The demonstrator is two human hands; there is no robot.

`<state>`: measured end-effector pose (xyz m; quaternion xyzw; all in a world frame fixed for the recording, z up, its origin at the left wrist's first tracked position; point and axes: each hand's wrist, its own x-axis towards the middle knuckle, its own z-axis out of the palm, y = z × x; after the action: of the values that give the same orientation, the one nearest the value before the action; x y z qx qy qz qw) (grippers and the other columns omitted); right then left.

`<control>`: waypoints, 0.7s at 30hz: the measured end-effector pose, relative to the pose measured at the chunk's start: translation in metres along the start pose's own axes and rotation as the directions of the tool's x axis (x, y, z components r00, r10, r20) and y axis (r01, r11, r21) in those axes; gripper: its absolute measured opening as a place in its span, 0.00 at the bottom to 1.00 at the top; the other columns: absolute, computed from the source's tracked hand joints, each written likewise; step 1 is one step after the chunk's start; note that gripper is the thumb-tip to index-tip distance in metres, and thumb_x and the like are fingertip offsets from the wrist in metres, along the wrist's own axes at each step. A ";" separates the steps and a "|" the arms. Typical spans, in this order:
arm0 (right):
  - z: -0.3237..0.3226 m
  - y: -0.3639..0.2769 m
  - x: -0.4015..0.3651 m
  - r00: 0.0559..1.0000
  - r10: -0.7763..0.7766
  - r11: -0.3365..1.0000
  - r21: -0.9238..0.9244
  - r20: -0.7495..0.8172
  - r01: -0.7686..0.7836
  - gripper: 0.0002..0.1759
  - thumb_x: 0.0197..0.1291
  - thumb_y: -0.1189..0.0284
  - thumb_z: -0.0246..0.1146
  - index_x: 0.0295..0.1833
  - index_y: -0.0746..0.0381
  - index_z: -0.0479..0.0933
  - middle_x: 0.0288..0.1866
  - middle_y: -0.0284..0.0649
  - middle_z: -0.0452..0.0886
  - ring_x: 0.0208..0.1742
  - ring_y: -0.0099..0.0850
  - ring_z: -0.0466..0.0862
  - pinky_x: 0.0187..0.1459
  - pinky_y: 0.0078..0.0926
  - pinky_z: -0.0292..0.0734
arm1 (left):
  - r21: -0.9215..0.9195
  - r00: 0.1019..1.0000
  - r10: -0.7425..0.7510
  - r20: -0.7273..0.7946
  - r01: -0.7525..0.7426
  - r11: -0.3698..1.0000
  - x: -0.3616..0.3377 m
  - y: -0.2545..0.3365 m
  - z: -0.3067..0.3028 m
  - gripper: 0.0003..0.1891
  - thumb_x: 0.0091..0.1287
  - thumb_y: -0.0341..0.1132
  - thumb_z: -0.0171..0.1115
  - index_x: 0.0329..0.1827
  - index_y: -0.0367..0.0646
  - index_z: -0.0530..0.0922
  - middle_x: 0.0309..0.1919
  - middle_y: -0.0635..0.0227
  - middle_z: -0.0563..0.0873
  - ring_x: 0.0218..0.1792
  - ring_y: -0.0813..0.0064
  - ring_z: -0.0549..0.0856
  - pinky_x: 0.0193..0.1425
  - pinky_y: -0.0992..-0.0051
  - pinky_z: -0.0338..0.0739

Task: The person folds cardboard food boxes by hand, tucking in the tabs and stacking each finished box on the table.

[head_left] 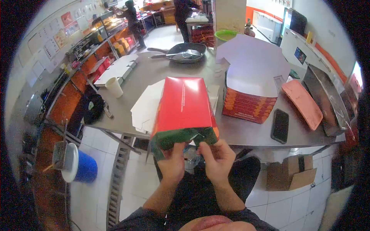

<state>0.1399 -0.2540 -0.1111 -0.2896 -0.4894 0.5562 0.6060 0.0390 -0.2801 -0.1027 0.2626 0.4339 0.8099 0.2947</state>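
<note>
A red cardboard box (183, 102) with green end flaps lies at the near edge of the metal table, its end facing me. My left hand (172, 163) is closed on the left part of the green end, thumb against the flap. At the right of the same end, my right hand (219, 159) pinches a small green tab between thumb and fingers. The fingers behind the flaps are partly hidden. White unfolded cardboard (147, 106) lies under and left of the box. To the right stands a stack of nested red boxes (248, 106) with a raised white lid (254, 57).
A phone (280, 126), a pink tray (302, 104) and a metal tray (325, 100) lie on the table (208, 67) at right. Further back are a black pan (187, 52) and a paper cup (114, 87). Below stand a blue bucket (85, 166) and a brown carton (290, 174). Two people work behind.
</note>
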 end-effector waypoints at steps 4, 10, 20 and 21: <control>0.001 -0.004 -0.002 0.980 0.196 0.972 0.124 0.042 -0.200 0.04 0.60 0.82 0.62 0.41 0.67 0.75 0.35 0.36 0.81 0.31 0.20 0.80 0.35 0.18 0.76 | 0.162 0.998 0.054 -0.009 -0.052 0.985 0.004 -0.003 -0.008 0.19 0.62 0.22 0.63 0.55 0.40 0.70 0.48 0.67 0.80 0.47 0.74 0.80 0.51 0.74 0.76; -0.005 -0.015 -0.005 0.996 -0.086 0.986 -0.145 -0.028 0.081 0.06 0.60 0.83 0.61 0.42 0.66 0.73 0.36 0.35 0.80 0.33 0.20 0.79 0.35 0.16 0.75 | 0.293 0.975 0.223 0.018 -0.218 0.931 0.005 0.008 -0.009 0.17 0.66 0.28 0.61 0.56 0.38 0.69 0.46 0.65 0.80 0.46 0.73 0.79 0.47 0.74 0.78; 0.008 -0.031 0.007 0.955 0.288 0.810 0.515 0.065 -0.279 0.05 0.60 0.81 0.59 0.42 0.64 0.72 0.41 0.36 0.80 0.39 0.23 0.80 0.38 0.23 0.78 | 0.182 0.943 0.320 0.090 -0.331 0.926 0.004 -0.013 -0.013 0.14 0.61 0.20 0.63 0.50 0.36 0.75 0.45 0.64 0.83 0.46 0.73 0.82 0.51 0.74 0.77; 0.006 -0.033 0.006 0.944 0.314 0.795 0.515 0.102 -0.320 0.08 0.61 0.80 0.57 0.45 0.64 0.72 0.41 0.36 0.80 0.37 0.24 0.78 0.36 0.23 0.75 | 0.212 0.929 0.356 0.102 -0.370 0.905 0.009 -0.014 -0.014 0.14 0.62 0.20 0.63 0.50 0.37 0.75 0.45 0.64 0.83 0.46 0.74 0.82 0.50 0.75 0.77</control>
<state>0.1469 -0.2565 -0.0778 -0.1881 -0.2669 0.7635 0.5572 0.0267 -0.2750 -0.1199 0.3951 0.4580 0.7873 0.1199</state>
